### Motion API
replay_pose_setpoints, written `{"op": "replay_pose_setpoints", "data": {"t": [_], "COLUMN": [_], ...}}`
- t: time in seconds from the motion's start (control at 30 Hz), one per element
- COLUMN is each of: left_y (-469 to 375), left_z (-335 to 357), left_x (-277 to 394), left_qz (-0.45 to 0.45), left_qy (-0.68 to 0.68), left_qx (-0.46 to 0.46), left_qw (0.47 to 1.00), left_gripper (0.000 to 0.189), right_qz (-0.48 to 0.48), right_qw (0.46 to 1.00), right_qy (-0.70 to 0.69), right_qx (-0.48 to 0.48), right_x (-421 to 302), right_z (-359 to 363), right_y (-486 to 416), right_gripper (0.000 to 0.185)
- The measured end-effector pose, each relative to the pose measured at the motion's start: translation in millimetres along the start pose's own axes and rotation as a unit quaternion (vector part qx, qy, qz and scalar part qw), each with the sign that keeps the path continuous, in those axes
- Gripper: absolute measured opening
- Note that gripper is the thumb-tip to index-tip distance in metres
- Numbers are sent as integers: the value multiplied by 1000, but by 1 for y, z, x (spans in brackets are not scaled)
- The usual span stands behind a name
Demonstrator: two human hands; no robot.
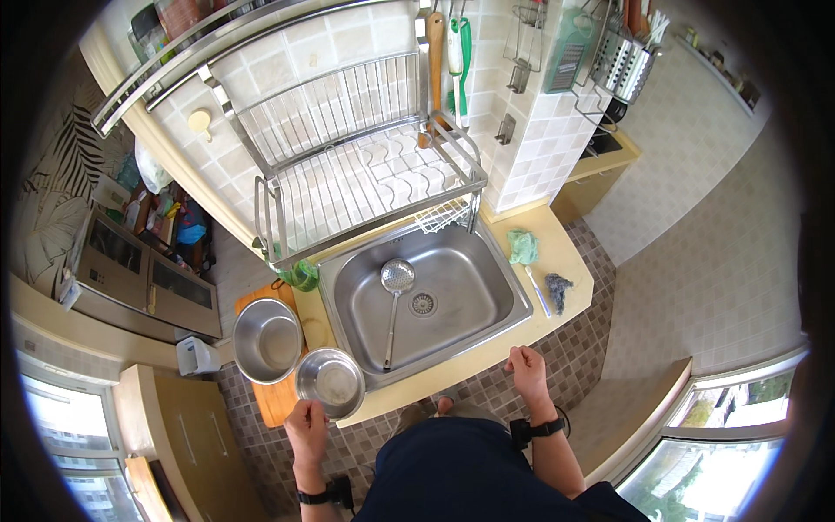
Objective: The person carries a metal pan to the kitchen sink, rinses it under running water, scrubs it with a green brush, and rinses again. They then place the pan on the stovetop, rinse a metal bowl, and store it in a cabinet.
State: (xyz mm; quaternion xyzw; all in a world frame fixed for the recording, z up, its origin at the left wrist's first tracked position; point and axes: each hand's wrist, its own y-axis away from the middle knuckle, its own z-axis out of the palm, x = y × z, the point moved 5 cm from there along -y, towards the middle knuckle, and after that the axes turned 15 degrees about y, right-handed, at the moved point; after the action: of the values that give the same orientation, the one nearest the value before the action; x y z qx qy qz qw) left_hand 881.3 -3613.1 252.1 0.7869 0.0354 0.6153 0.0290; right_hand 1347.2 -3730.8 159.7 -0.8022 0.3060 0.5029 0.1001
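My left hand (306, 427) is curled closed just in front of the smaller steel bowl (331, 383), near its rim; nothing shows in it. My right hand (527, 370) is a loose fist with nothing visible in it, off the counter's front edge, right of the sink. In the stainless steel sink (450, 333) lies a perforated skimmer (397, 276), its handle pointing towards me, left of the drain. A larger steel bowl (267, 340) stands on a wooden cutting board (271, 398). On the right counter are a green cloth or sponge (523, 246), a toothbrush (538, 291) and a dark scouring pad (558, 292).
A steel dish rack (372, 228) hangs over the sink's back edge. Brushes and a wooden utensil (436, 59) hang on the tiled wall. A green bottle (304, 275) lies or stands beside the sink's back left corner. A utensil holder (624, 67) hangs at the upper right.
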Motion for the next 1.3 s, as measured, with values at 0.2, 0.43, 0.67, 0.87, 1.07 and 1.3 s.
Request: {"op": "replay_pose_setpoints", "data": {"t": [0.2,0.43,0.67,0.87,1.07,1.3], "left_y": [10,78,152,165,144,134], "left_z": [-21,-61,-62,-16,71,152], "left_x": [125,294,306,325,316,297], "left_qz": [273,573,594,591,573,535], "left_qy": [30,272,354,319,273,210], "left_qx": [-155,-415,-511,-450,-445,-398], "left_qw": [949,652,510,589,632,715], "left_gripper": [14,9,14,16,14,15], "right_qz": [90,63,86,46,-91,-216], "right_qw": [992,997,994,992,979,962], "right_qy": [-72,-21,-59,-80,-86,-85], "right_qx": [49,43,-20,-91,-161,-141], "right_x": [-13,-33,-29,-32,-84,-196], "right_z": [25,35,51,53,4,-38], "right_y": [27,34,22,-18,-101,-242], "right_gripper": [21,29,29,29,46,68]}}
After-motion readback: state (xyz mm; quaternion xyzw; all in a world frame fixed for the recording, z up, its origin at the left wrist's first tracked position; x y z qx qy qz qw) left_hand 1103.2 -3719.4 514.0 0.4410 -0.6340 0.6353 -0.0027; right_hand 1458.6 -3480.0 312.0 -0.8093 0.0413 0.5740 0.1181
